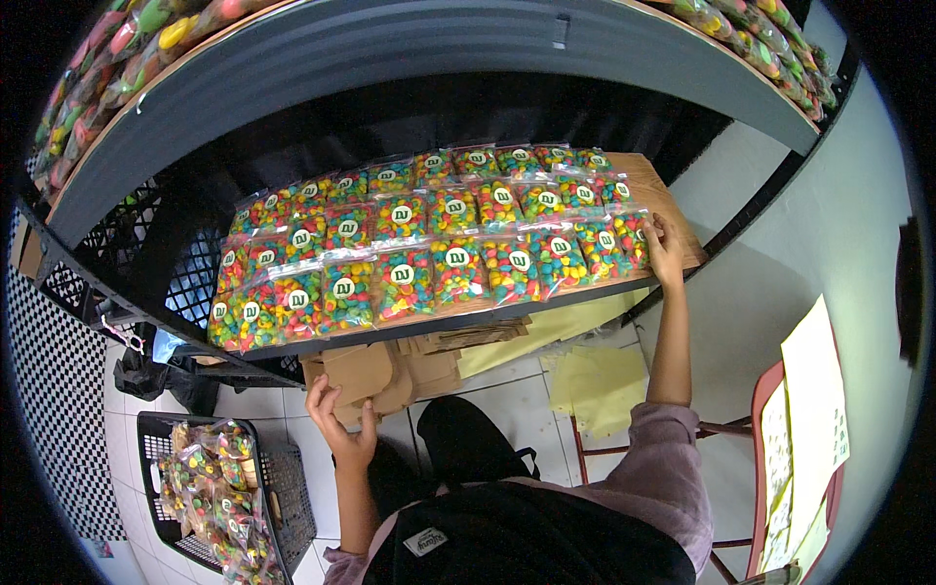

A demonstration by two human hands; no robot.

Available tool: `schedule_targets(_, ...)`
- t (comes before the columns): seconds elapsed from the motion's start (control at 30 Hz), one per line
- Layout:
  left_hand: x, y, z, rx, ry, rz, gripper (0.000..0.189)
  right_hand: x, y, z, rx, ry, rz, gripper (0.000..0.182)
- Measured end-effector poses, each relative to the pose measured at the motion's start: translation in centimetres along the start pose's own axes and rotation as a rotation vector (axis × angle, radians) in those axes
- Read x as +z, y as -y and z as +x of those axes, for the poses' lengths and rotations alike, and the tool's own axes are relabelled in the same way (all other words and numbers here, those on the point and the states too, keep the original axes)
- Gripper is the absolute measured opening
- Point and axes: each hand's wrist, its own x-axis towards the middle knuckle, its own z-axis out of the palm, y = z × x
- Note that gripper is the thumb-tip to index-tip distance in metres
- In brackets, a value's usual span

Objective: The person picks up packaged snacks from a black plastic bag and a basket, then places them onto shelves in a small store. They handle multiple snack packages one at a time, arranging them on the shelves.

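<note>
On the wooden shelf board (667, 201) lie three rows of clear zip bags filled with colourful candy, each bearing a round label. My right hand (664, 252) touches the rightmost candy bag (630, 238) of the front row, its fingertips at the bag's right edge; whether it grips the bag cannot be told. My left hand (344, 428) is raised below the shelf's front edge, fingers apart, holding nothing. Behind it, under the shelf, are stacked brown cardboard pieces (358, 373).
A black plastic basket (146, 439) of candy bags stands on the floor at lower left. An upper shelf (365, 44) carries more bags. Yellow sheets (596, 387) lie on the floor. At right is a red-framed chair (760, 387) with papers.
</note>
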Motion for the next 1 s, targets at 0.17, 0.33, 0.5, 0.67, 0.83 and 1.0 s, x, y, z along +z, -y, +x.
schedule_targets(0.17,-0.8,0.6,-0.3,-0.03,-0.004,0.028,0.04,0.5,4.7,-1.4,-0.391,-0.058,-0.49,0.021)
schedule_targets(0.33,-1.2,0.7,-0.5,-0.021,-0.008,0.061,0.038,2.0,5.8,-1.4,-0.492,0.002,-0.607,0.016)
schedule_targets(0.5,-1.5,0.7,-0.7,-0.029,-0.014,0.069,0.037,2.7,5.0,-1.9,-0.527,-0.025,-0.635,0.017)
schedule_targets(0.67,-0.7,0.6,-0.8,-0.035,-0.012,0.014,0.038,2.1,5.0,-2.2,-0.429,-0.106,-0.573,0.022)
schedule_targets(0.83,0.2,-0.1,-0.4,-0.007,0.017,-0.016,0.04,1.6,3.7,-2.1,-0.456,-0.136,-0.443,0.02)
schedule_targets(1.0,-0.6,0.2,-0.8,-0.015,-0.01,-0.017,0.04,2.0,6.6,-5.0,-0.568,-0.287,-0.173,0.018)
